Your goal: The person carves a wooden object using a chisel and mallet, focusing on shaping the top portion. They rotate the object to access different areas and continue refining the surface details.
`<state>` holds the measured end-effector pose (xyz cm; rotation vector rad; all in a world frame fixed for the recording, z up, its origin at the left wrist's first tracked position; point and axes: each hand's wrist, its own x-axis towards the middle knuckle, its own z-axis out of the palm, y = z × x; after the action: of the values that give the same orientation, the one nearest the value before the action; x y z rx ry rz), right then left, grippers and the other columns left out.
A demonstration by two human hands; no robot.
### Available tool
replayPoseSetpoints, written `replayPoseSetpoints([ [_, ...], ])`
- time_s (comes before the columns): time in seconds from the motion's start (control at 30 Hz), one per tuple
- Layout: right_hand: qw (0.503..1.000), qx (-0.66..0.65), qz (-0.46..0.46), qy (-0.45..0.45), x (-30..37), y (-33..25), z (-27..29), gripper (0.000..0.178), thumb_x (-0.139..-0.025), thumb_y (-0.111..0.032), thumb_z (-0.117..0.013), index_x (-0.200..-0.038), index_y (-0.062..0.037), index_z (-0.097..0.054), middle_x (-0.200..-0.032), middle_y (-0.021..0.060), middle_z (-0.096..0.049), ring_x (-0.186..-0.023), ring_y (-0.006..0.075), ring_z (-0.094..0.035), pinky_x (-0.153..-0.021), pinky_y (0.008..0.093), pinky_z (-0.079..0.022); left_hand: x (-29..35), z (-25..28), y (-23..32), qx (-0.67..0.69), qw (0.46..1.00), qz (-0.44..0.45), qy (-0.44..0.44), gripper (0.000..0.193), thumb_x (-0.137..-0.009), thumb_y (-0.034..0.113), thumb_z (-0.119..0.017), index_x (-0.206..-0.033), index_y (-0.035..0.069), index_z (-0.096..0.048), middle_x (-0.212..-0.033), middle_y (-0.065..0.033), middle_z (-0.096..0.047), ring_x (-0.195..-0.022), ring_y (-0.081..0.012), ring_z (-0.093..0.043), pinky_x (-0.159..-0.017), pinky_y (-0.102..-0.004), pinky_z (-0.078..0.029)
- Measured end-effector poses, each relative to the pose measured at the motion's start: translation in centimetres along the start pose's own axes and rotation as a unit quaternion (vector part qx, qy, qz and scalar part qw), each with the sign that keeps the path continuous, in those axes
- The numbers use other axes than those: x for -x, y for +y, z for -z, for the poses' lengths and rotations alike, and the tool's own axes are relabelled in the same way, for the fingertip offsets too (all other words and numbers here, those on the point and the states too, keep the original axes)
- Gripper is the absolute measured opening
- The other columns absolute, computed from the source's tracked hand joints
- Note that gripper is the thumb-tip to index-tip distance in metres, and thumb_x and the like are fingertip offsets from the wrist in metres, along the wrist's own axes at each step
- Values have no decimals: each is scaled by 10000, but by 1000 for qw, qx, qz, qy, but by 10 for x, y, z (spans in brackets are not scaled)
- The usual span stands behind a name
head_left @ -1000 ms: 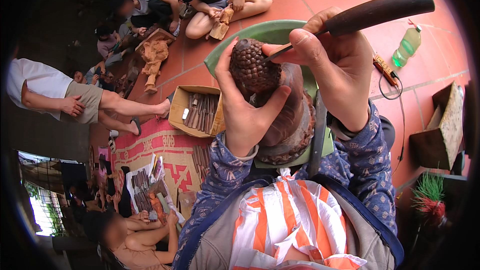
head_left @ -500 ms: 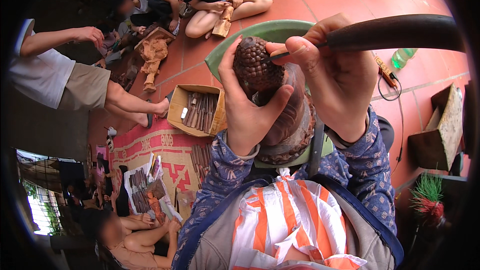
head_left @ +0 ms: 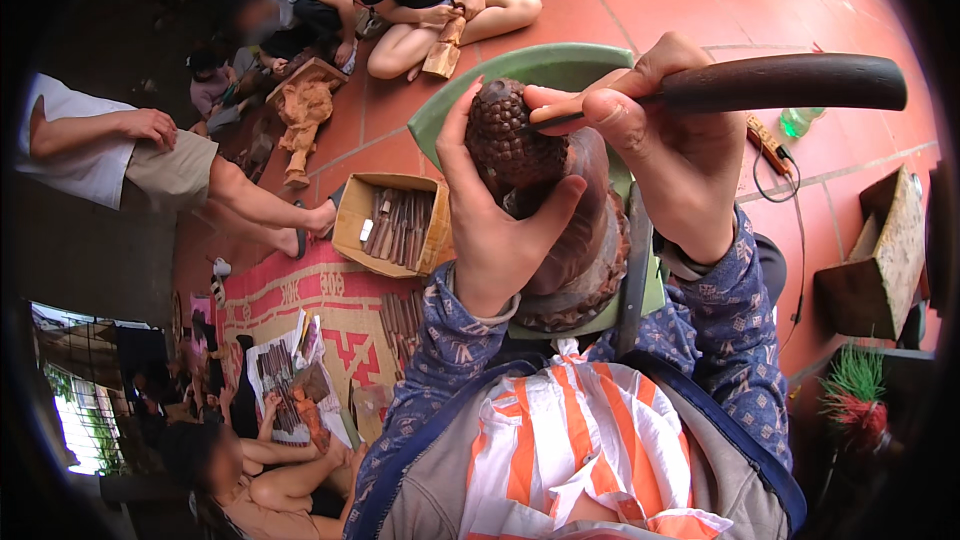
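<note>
A dark brown wooden statue [head_left: 572, 275], its head [head_left: 505, 132] covered in small round curls, stands in front of my body, in or against a green basin [head_left: 437, 118]. My left hand [head_left: 495, 235] wraps round the near left side of the head, fingers up along it and thumb across the front. My right hand [head_left: 685, 165] grips a wood carving chisel [head_left: 790, 83] with a thick, dark handle pointing right. The thin blade runs between thumb and fingers to the curls on the head's right side, where its tip seems to touch.
A cardboard box [head_left: 440, 225] of chisels stands left on a red patterned mat [head_left: 290, 290]. Other people sit with carvings [head_left: 302, 120] at far left. A power strip [head_left: 765, 140] with a cable, a green bottle [head_left: 798, 122] and a wooden box [head_left: 870, 275] lie right.
The chisel's handle has swung to a flatter angle, and its tip has shifted slightly down and left on the curls. My left hand stays put. The standing person at left has lowered an arm.
</note>
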<state>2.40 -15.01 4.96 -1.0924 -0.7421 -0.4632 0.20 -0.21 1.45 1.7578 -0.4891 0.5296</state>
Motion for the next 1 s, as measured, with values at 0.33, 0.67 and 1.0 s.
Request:
replayPoseSetpoints([
  [0.33,998,-51,-19,23,2,2,-1,115,-931,-2,-544,-892,37,-442,-831,156,-615,-871,319,-685,-859,456,-560,0,0,0,61,998,20,-2,871,-735,4,-745,-1414,13,-200,-1274,-157,-446,-1156,-228,-509,-985,-344,-427],
  [0.67,986,156,53,-26,3,-7,-3,112,-911,29,-563,-904,60,-456,-836,169,-627,-872,279,-684,-849,431,-570,0,0,-1,-14,999,-33,-4,879,-740,50,-766,-1413,4,-202,-1274,-161,-446,-1155,-226,-503,-985,-342,-427],
  [1.0,996,88,13,-1,2,-7,-5,106,-904,43,-569,-907,61,-464,-836,167,-633,-883,273,-684,-829,396,-576,-1,0,-1,24,1000,-13,-4,875,-740,46,-761,-1413,6,-203,-1263,-165,-456,-1149,-231,-511,-977,-346,-432],
])
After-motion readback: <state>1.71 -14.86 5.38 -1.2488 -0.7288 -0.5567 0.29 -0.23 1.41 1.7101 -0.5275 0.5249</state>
